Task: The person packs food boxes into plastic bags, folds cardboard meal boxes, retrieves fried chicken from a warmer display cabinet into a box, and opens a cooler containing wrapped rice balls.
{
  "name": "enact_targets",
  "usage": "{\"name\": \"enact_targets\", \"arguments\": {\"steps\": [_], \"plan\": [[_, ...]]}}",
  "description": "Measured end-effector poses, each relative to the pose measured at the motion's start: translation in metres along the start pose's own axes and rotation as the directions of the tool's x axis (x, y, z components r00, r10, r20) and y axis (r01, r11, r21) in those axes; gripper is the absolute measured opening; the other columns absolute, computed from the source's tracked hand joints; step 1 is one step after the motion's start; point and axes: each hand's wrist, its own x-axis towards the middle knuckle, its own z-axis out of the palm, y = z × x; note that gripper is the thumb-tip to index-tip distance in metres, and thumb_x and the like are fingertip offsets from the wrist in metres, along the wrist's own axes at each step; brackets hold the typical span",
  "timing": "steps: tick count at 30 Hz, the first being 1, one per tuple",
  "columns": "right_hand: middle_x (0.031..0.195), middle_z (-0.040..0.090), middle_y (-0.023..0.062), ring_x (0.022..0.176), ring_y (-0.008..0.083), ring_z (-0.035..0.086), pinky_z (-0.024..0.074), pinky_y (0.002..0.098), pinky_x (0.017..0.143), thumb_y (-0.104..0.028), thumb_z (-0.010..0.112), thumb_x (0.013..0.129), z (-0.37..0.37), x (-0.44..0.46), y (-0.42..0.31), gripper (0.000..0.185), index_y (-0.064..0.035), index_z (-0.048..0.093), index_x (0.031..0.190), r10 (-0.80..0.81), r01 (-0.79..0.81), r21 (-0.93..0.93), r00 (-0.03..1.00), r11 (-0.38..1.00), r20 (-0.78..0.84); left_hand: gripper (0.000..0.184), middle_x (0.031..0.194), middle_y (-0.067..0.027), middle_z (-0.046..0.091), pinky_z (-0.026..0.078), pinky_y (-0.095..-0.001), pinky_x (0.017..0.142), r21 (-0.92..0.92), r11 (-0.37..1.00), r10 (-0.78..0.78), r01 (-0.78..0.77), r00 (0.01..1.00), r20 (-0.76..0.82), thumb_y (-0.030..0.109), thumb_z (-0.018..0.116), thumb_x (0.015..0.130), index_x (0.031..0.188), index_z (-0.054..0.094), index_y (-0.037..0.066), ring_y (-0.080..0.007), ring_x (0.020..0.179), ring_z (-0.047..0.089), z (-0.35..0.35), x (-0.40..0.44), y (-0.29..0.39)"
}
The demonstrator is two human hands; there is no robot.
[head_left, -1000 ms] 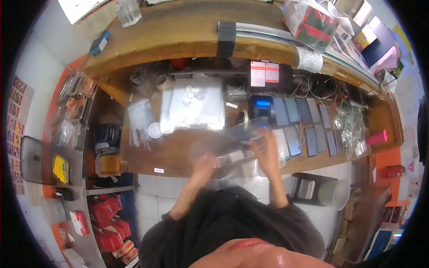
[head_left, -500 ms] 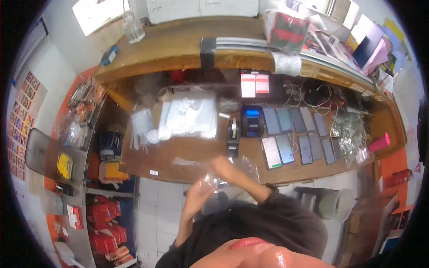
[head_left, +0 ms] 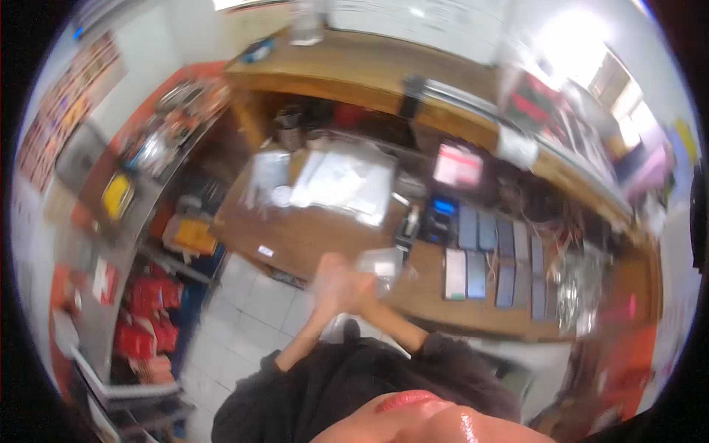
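My left hand (head_left: pixel 331 284) and my right hand (head_left: pixel 358 290) are together at the desk's front edge, both smeared by motion. Their fingers cannot be made out. Just right of them a clear plastic packet with a white label (head_left: pixel 382 267) lies at the desk edge; whether a hand touches it is unclear. Beyond my hands is a stack of clear plastic sleeves (head_left: pixel 346 181). To the right stand a black tape dispenser (head_left: pixel 408 225) and a small black device with a blue screen (head_left: pixel 443 209).
Several phones (head_left: pixel 505 258) lie in rows on the desk's right side, beside crumpled clear plastic (head_left: pixel 580 288). A raised wooden shelf (head_left: pixel 332 70) runs behind. Shelving with red packets (head_left: pixel 151 295) stands at the left. White floor tiles (head_left: pixel 247 306) show below the desk.
The view has turned and blurred. My hands have come together and moved left relative to the phones. The clear plastic earlier between them now shows less, with a labelled packet at the desk edge.
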Motion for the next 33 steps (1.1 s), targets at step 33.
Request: {"name": "enact_targets", "arguments": {"steps": [33], "plan": [[0.057, 0.048, 0.0072, 0.055, 0.0125, 0.043, 0.0364, 0.0308, 0.054, -0.031, 0.059, 0.087, -0.113, 0.089, -0.112, 0.03, -0.0014, 0.059, 0.083, -0.212, 0.172, 0.556, 0.977, 0.813, 0.008, 0.022, 0.091, -0.0076, 0.065, 0.048, -0.0248, 0.079, -0.203, 0.822, -0.364, 0.531, 0.766, 0.531, 0.016, 0.063, 0.086, 0.099, 0.061, -0.001, -0.0122, 0.088, 0.061, -0.146, 0.011, 0.076]]}}
